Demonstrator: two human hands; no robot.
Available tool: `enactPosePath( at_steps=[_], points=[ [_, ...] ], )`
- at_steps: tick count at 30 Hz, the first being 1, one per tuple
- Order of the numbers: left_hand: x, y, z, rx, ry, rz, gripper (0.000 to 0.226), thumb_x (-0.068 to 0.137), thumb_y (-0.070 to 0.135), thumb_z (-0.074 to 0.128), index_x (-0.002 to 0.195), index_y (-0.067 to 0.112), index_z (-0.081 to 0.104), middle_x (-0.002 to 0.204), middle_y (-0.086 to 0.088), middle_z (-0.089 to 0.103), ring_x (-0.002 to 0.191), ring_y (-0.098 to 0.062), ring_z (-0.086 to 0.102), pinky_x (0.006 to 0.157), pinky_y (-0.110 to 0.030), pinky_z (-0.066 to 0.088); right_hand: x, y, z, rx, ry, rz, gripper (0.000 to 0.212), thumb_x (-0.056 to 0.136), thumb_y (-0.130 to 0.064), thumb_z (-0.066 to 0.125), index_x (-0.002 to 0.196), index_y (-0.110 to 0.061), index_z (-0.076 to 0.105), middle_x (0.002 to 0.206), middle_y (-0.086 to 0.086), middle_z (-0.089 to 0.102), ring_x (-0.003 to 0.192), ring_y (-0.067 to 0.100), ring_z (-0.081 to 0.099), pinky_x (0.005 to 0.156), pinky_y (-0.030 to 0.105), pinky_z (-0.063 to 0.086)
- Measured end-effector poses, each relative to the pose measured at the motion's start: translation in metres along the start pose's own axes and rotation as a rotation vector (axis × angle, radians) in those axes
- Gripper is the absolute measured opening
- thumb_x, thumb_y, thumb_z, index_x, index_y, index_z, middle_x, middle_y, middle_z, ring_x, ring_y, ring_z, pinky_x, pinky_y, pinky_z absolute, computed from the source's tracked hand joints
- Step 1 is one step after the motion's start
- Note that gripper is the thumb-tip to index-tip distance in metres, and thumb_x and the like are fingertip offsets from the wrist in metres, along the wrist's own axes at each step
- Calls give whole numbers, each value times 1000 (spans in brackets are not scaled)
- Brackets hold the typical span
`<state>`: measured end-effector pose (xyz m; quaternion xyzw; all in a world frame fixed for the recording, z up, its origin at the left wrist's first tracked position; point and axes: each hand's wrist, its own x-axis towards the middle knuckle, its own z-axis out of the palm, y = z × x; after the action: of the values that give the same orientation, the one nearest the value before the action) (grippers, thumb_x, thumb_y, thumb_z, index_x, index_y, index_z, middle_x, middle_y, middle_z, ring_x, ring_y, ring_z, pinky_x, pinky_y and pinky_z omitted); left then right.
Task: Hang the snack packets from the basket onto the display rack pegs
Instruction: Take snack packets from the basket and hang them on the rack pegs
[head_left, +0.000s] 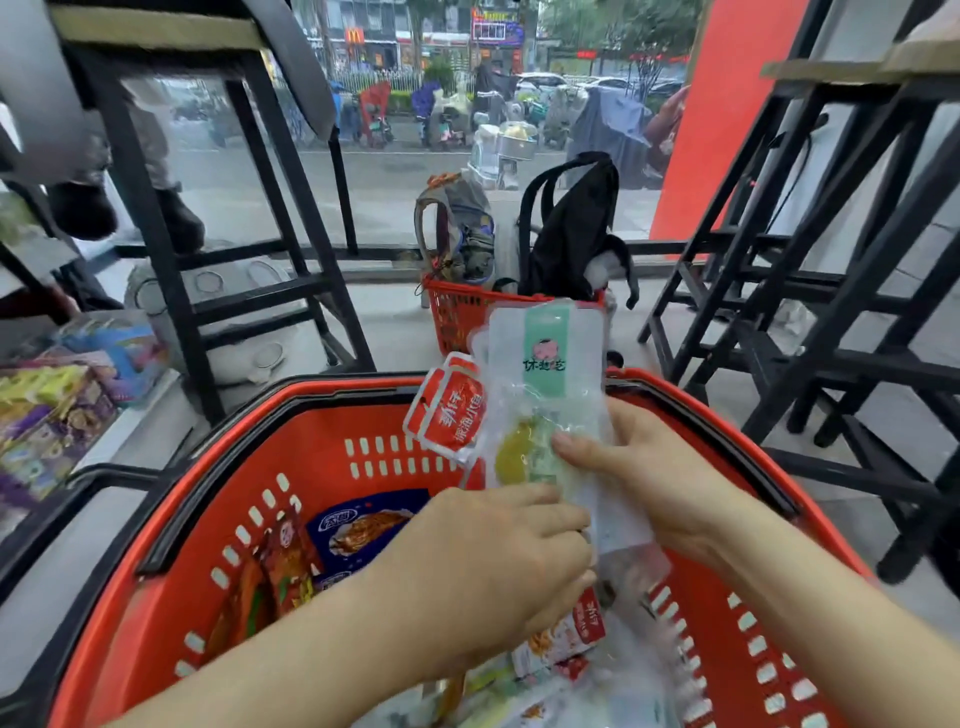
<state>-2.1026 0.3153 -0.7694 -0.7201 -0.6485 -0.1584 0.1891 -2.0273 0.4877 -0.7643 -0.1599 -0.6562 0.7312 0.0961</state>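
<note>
Pinching clear green-label packet (545, 364) from both sides: right hand (654, 483) thumb on its front, left hand (493, 566) curled at its lower edge, above the red basket (171, 525). I read 劲仔 on red packets (451, 410) behind.

The near basket (260, 410) sits directly in front of the person, with loose snack packets (358, 530) lying in its bottom. Above it, the left hand (493, 561) and right hand (639, 478) hold an upright packet (545, 374) between them, and smaller packets (452, 410) stand just to its left. Beyond lies a far basket (457, 317) with two backpacks (571, 234) in it, side by side. A stool (171, 234) stands to the left, more stools (831, 260) to the right, and the window (405, 171) is behind.
</note>
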Motion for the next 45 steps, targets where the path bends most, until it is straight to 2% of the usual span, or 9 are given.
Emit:
enactPosePath(
  at_steps=[4,7,10,18,22,30,35,39,45],
  points=[
    [3,-48,-25,-129,309,-446,23,87,32,63,107,21,63,109,7,63,102,-11,57,89,-35,50,-2,-3,-12,12,-30,-2,34,78,-7,64,111,-6,64,109,15,73,96,31,71,79,36,60],
    [2,-70,-43,-683,127,-1009,76,64,45,80,131,38,43,120,19,56,107,-3,58,95,-31,45,-4,-2,-15,16,-129,12,33,81,-4,68,114,-5,64,113,16,71,102,33,69,82,37,59],
    [1,-62,-38,-1107,-46,-1069,65,61,22,82,121,31,58,92,9,75,80,-10,72,74,-27,59,-5,1,-14,-20,-173,42,32,84,-5,67,115,-4,64,114,16,71,103,32,69,82,35,58],
    [-5,-84,-59,-912,291,-1172,35,69,9,80,95,29,66,82,-4,73,65,-22,73,56,-36,59,-3,-8,-22,25,65,3,35,83,-4,60,117,-12,60,112,14,72,95,30,72,78,42,61],
    [-9,-95,-84,-875,573,-1105,41,56,17,82,92,31,68,85,-2,73,70,-18,73,59,-36,59,-4,-16,-22,-10,121,-63,65,89,4,58,126,-48,45,108,2,74,91,31,73,71,50,60],
    [2,-78,-74,-769,544,-995,40,59,21,84,89,36,63,78,14,71,68,-11,71,53,-28,57,-11,-19,-14,-259,83,-169,96,91,-2,60,122,-78,11,122,-12,65,91,18,73,68,38,61],
    [4,-63,-73,-282,705,-577,30,76,16,81,98,26,63,92,18,68,82,1,66,73,-15,54,-9,-21,-5,-457,193,-197,36,91,-2,60,104,-32,74,112,-11,72,102,6,67,95,36,53],
    [5,-41,-46,235,529,85,24,92,13,66,115,16,59,102,-5,73,88,-17,71,70,-32,59,-8,-23,13,210,72,-90,28,91,-9,50,95,-7,78,104,17,73,98,29,70,94,46,54],
    [5,-24,-23,249,412,49,16,100,15,48,113,15,55,101,-5,74,93,-21,71,75,-37,59,-19,-23,24,627,-273,6,80,75,-57,72,133,-4,57,135,25,55,125,37,54,105,48,44]
  ],
)
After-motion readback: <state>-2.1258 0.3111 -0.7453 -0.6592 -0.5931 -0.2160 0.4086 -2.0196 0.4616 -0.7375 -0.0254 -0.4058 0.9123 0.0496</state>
